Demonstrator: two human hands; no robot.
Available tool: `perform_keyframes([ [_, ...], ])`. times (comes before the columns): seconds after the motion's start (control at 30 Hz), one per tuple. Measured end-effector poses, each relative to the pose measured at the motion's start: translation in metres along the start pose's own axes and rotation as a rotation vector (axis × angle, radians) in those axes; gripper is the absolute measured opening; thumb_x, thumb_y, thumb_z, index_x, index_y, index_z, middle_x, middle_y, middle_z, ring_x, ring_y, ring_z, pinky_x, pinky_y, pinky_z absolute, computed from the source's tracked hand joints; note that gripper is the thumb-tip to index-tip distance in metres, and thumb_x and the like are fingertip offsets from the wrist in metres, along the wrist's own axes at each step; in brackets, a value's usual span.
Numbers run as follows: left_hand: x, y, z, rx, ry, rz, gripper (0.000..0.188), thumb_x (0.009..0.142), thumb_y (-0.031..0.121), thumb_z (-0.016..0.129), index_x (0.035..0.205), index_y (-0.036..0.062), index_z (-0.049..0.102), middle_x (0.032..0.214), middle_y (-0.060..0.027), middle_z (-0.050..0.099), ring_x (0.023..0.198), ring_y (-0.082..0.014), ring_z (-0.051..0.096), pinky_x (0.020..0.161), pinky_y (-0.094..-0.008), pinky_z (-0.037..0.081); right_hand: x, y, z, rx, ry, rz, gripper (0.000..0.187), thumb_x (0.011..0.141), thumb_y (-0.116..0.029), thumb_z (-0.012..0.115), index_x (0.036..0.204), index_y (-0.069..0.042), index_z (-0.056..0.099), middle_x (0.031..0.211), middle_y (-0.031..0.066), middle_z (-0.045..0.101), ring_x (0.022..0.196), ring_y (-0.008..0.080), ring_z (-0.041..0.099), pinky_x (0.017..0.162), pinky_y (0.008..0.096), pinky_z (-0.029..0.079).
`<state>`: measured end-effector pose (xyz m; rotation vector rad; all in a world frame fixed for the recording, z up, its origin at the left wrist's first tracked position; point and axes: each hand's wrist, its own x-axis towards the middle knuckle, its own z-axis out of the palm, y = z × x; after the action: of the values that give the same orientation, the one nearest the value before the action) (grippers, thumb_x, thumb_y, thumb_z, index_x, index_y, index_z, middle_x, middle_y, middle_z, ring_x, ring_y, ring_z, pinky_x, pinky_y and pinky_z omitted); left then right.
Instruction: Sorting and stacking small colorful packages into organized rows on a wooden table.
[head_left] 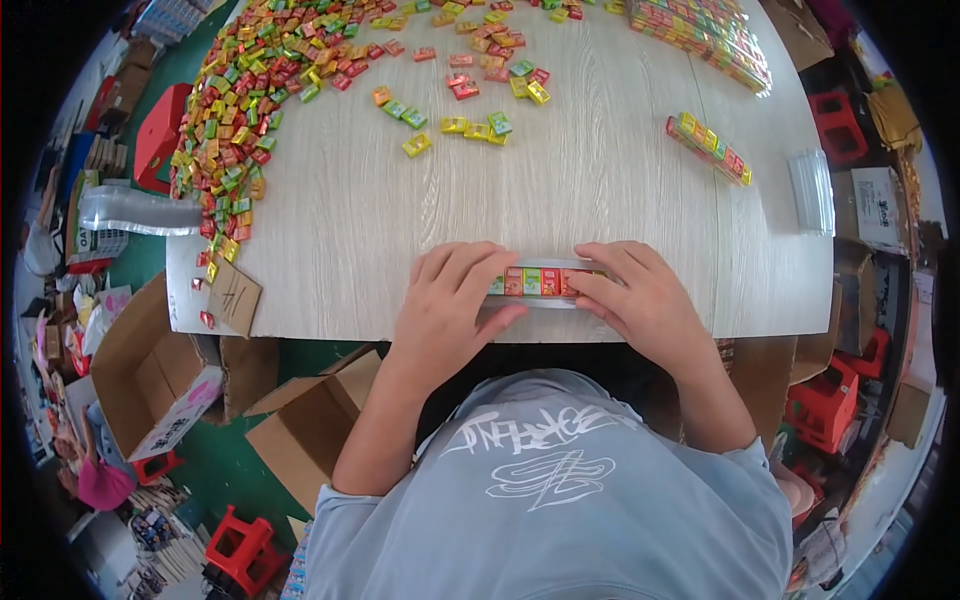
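A narrow clear plastic tray (545,303) lies near the table's front edge, with a row of small red, green and orange packs (532,281) inside it. At its left end, my left hand (450,300) is closed round the tray, thumb on the near side and fingers on the far side. My right hand (640,300) grips the right end, its fingers bent over the packs there. Both ends of the row are hidden under my fingers. Further right lies a filled clear tray (710,148) of similar coloured packs, set at a slant.
A large heap of loose coloured packs (235,110) covers the far left of the table, with several scattered packs (478,128) in the middle. Stacked filled trays (700,40) stand far right. Nested empty trays lie at the right edge (810,192) and left edge (140,210). Cardboard boxes (150,360) stand below.
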<state>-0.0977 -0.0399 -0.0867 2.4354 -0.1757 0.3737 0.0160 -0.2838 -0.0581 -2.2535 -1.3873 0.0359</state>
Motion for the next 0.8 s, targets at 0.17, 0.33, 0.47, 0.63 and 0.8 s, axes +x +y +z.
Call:
perform_keyframes([
  [0.17,-0.002,-0.001,0.001,-0.011,-0.002,-0.016,0.060,0.077,0.022,0.088,0.131,0.0091,0.065,0.129,-0.0079,0.064,0.120,-0.0324,0.058,0.104,-0.0455,0.046,0.003,0.001,-0.008,-0.055,-0.041,-0.068,0.030,0.084,-0.022,0.082,0.110,-0.010,0.072,0.122,0.0081,0.070,0.107,0.0301,0.067,0.092,0.0429,0.053],
  [0.33,-0.001,-0.001,0.001,-0.011,-0.006,-0.017,0.062,0.080,0.026,0.087,0.134,0.0092,0.063,0.129,-0.0073,0.063,0.120,-0.0305,0.058,0.104,-0.0447,0.045,0.000,0.003,-0.017,-0.069,-0.052,-0.073,0.031,0.083,-0.021,0.082,0.111,-0.011,0.073,0.120,0.0087,0.070,0.107,0.0308,0.067,0.092,0.0424,0.053],
  [0.47,-0.001,-0.004,0.002,-0.023,-0.017,-0.015,0.062,0.083,0.030,0.084,0.137,0.0095,0.061,0.128,-0.0081,0.064,0.119,-0.0307,0.058,0.104,-0.0443,0.045,-0.007,0.017,-0.032,-0.087,0.008,-0.073,0.030,0.083,-0.012,0.081,0.111,-0.009,0.073,0.120,0.0110,0.070,0.108,0.0330,0.066,0.093,0.0419,0.053],
  [0.63,-0.002,-0.004,0.003,-0.042,0.022,-0.020,0.063,0.085,0.032,0.083,0.139,0.0087,0.060,0.128,-0.0088,0.064,0.120,-0.0313,0.058,0.104,-0.0445,0.045,-0.025,0.078,-0.066,-0.247,0.270,0.111,0.026,0.087,-0.002,0.077,0.112,-0.004,0.071,0.118,0.0146,0.070,0.111,0.0344,0.066,0.095,0.0433,0.053],
  [0.8,-0.002,-0.004,0.003,-0.011,-0.005,-0.010,0.063,0.085,0.033,0.083,0.139,0.0083,0.059,0.127,-0.0091,0.064,0.119,-0.0316,0.058,0.104,-0.0450,0.046,-0.037,0.143,-0.092,-0.360,0.394,0.227,0.015,0.105,-0.009,0.061,0.116,-0.001,0.067,0.123,0.0166,0.068,0.115,0.0328,0.065,0.102,0.0405,0.050],
])
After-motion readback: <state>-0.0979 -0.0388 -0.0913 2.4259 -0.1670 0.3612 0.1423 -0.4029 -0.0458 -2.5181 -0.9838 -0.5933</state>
